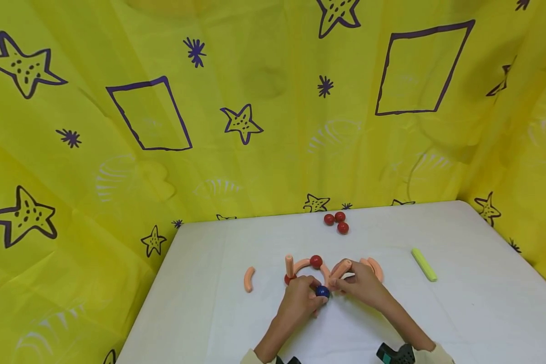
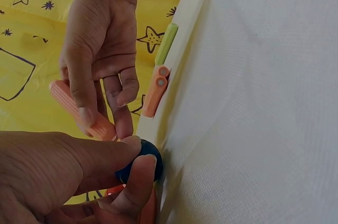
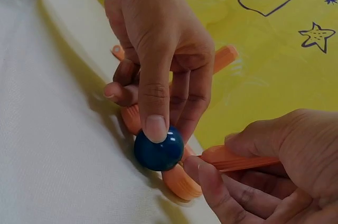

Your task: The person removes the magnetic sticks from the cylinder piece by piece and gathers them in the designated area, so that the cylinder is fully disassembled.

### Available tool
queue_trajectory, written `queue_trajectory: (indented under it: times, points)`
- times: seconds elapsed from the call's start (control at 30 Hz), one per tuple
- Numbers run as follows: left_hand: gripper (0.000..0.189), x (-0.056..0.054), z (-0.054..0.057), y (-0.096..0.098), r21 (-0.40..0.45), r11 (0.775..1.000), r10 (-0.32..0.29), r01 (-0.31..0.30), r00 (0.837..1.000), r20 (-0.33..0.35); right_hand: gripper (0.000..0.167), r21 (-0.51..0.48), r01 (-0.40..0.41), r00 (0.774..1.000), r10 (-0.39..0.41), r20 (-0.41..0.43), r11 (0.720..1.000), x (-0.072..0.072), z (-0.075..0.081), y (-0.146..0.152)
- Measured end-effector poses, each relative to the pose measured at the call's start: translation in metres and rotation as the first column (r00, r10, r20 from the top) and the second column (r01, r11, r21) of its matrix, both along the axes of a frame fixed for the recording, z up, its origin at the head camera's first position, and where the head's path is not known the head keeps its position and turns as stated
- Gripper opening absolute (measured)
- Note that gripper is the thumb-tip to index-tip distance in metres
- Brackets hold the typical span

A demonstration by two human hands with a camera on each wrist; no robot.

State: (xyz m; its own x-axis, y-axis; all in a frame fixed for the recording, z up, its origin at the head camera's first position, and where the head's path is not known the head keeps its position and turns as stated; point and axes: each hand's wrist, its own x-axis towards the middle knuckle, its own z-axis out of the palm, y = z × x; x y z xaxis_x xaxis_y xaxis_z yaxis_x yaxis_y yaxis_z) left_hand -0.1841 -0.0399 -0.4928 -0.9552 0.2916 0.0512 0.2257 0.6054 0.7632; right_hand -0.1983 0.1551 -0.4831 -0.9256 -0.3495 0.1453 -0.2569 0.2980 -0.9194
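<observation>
A blue ball [image 1: 322,291] is pinched by the left grip [image 1: 299,297], an orange stick [image 1: 343,268] by the right grip [image 1: 360,284]. The curved sticks [image 1: 302,264] may be knocked apart if pushed too hard.

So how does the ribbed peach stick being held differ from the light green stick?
The ribbed peach stick slants upward in the grip of the right hand; the light green stick lies flat on the table. The peach stick is pinkish, the green stick yellowish. Both are straight.
</observation>
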Motion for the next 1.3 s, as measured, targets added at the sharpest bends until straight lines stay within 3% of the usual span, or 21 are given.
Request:
queue_trajectory:
  times: [0.17, 0.43, 0.63, 0.77, 0.93, 1.1, 1.3]
  points:
    - [0.021, 0.0, 0.0, 0.0, 0.01, 1.0, -0.002, 0.002, 1.0, 0.011, 0.012, -0.015, 0.005, 1.0, -0.005, 0.031, 1.0, 0.0, 0.002, 0.002]
    - [0.021, 0.0, 0.0, 0.0, 0.013, 1.0, 0.003, -0.003, 0.999, 0.041, 0.028, 0.036, 0.075, 0.993, -0.078, 0.091, 0.997, -0.002, 0.009, 0.007]
    - [0.021, 0.001, 0.0, 0.001, 0.009, 1.0, 0.01, -0.011, 0.999, 0.048, 0.042, 0.085, 0.171, 0.97, -0.183, 0.16, 0.982, -0.008, 0.014, 0.019]
    - [0.021, 0.001, 0.001, 0.002, 0.001, 1.0, 0.018, -0.018, 0.999, 0.047, 0.048, 0.129, 0.216, 0.96, -0.235, 0.154, 0.968, -0.012, 0.021, 0.035]
    - [0.021, 0.001, 0.002, 0.002, 0.0, 1.0, 0.009, -0.009, 0.999, 0.044, 0.049, 0.148, 0.288, 0.949, -0.303, 0.087, 0.946, -0.015, 0.026, 0.067]
    - [0.021, 0.002, 0.004, 0.002, -0.004, 1.0, -0.001, 0.001, 1.0, 0.031, 0.052, 0.219, 0.362, 0.925, -0.378, 0.034, 0.906, -0.014, 0.029, 0.101]
    - [0.023, 0.002, 0.002, 0.002, -0.022, 1.0, 0.007, -0.007, 0.999, 0.036, 0.063, 0.303, 0.417, 0.891, -0.451, 0.05, 0.857, -0.012, 0.029, 0.133]
